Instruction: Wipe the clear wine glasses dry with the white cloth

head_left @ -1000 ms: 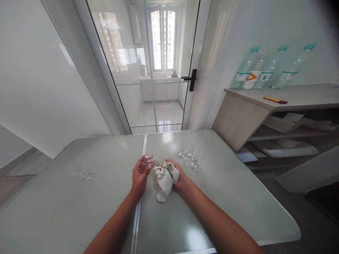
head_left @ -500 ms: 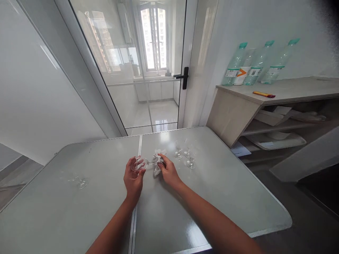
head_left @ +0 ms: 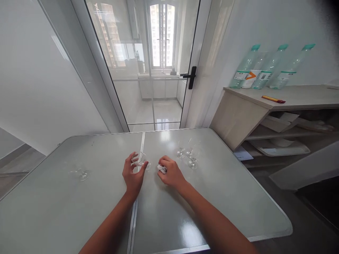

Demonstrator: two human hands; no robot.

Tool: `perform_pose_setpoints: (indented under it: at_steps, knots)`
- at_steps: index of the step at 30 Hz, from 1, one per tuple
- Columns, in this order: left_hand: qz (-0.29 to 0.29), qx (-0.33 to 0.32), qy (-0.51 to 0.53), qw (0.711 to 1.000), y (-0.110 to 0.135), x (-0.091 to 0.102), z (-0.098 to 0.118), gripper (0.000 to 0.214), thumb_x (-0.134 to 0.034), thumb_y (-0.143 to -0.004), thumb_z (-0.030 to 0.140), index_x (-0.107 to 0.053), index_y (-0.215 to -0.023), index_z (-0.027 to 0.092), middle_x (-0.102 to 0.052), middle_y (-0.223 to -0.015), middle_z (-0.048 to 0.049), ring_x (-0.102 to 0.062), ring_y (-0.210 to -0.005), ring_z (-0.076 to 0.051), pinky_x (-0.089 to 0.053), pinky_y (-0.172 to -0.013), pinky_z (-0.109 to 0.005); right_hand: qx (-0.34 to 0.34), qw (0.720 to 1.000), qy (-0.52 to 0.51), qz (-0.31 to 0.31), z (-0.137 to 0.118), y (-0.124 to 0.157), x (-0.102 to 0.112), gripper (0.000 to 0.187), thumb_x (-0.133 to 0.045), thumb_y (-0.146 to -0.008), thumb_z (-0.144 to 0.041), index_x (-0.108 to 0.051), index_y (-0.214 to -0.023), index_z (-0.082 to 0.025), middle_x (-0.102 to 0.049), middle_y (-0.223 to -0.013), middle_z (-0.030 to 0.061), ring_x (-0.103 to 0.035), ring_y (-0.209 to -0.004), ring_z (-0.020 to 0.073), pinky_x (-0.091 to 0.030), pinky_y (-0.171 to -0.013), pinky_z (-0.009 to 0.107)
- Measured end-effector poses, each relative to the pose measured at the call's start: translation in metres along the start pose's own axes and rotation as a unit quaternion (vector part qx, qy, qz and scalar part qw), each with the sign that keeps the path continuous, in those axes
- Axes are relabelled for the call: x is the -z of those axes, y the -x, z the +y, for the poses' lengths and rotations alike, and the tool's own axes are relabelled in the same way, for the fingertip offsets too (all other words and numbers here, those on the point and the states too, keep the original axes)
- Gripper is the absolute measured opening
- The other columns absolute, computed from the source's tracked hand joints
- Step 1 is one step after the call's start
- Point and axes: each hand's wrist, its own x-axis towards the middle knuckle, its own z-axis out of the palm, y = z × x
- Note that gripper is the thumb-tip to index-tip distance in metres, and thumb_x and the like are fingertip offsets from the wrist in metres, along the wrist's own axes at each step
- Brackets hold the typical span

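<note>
My left hand (head_left: 134, 174) is curled round the bowl of a clear stemmed glass (head_left: 140, 159), its rim tipped up toward me. Bunched inside my right hand (head_left: 171, 173) is a white cloth (head_left: 162, 169), mostly hidden by the fingers. A small gap separates the cloth from the glass. Just right of my right hand stand several more clear stemmed glasses (head_left: 193, 163) on their feet. Far to the left another glass (head_left: 84, 175) is on the table; its bowl is hard to make out.
The pale, glossy table (head_left: 106, 211) has a metal seam down its middle. Behind it is a glass door (head_left: 153, 88) with a black handle (head_left: 192, 77). A shelf unit (head_left: 238, 116) at the right carries several plastic bottles (head_left: 262, 76) and a yellow-red packet (head_left: 273, 99).
The cloth has come off the glass's stem and is now crumpled inside my right hand. The glass has turned from lying sideways to rim up. The view has shifted slightly.
</note>
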Motion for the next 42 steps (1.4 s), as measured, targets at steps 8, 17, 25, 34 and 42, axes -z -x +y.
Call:
perform_pose_setpoints:
  at_steps: [8,17,25,34,42]
  knots:
    - [-0.054,-0.016,0.002,0.998,0.002,-0.003,-0.004,0.061,-0.082,-0.08,0.041,-0.059,-0.136,0.028,-0.065,-0.118,-0.0084,-0.066,-0.095,-0.02,-0.058,-0.063,-0.027,0.016,0.946,0.197,-0.259,-0.02,0.015,-0.007,0.089,-0.067,-0.07,-0.018,-0.039,-0.152,-0.037,-0.044,-0.152,0.0141,-0.072,-0.087,0.0238,-0.053,-0.076,0.034]
    - [-0.097,-0.053,-0.013,0.994,0.007,-0.006,-0.003,0.061,-0.081,-0.081,0.038,-0.059,-0.137,0.03,-0.067,-0.118,-0.0075,-0.067,-0.093,-0.019,-0.058,-0.062,-0.028,-0.008,0.934,0.249,-0.256,-0.033,0.019,-0.016,0.087,-0.064,-0.077,-0.013,-0.032,-0.156,-0.029,-0.031,-0.164,0.0225,-0.076,-0.088,0.0278,-0.059,-0.077,0.04]
    - [-0.149,-0.046,0.012,0.988,0.008,-0.009,-0.01,0.071,-0.078,-0.084,0.038,-0.049,-0.148,0.034,-0.066,-0.127,-0.008,-0.065,-0.1,-0.021,-0.063,-0.066,-0.031,-0.018,0.928,0.255,-0.27,-0.042,0.021,-0.019,0.062,-0.05,-0.091,-0.014,-0.041,-0.152,-0.02,-0.038,-0.16,0.0235,-0.075,-0.096,0.0266,-0.06,-0.082,0.04]
    - [-0.199,-0.041,0.024,0.979,0.011,-0.015,-0.01,0.075,-0.072,-0.089,0.038,-0.036,-0.154,0.031,-0.049,-0.151,-0.0129,-0.058,-0.127,-0.026,-0.061,-0.093,-0.044,-0.078,0.93,0.25,-0.259,-0.027,0.012,-0.013,0.068,-0.052,-0.089,-0.014,-0.038,-0.155,-0.019,-0.028,-0.165,0.0239,-0.074,-0.102,0.0297,-0.057,-0.085,0.042]
    - [-0.134,-0.078,-0.05,0.987,0.001,-0.002,0.0,0.034,-0.065,-0.091,0.031,-0.054,-0.122,0.024,-0.057,-0.119,-0.0094,-0.062,-0.098,-0.022,-0.054,-0.083,-0.039,-0.171,0.92,0.283,-0.209,0.024,-0.007,-0.006,0.085,-0.063,-0.08,-0.016,-0.031,-0.159,-0.02,-0.02,-0.168,0.0223,-0.072,-0.107,0.0305,-0.055,-0.087,0.041]
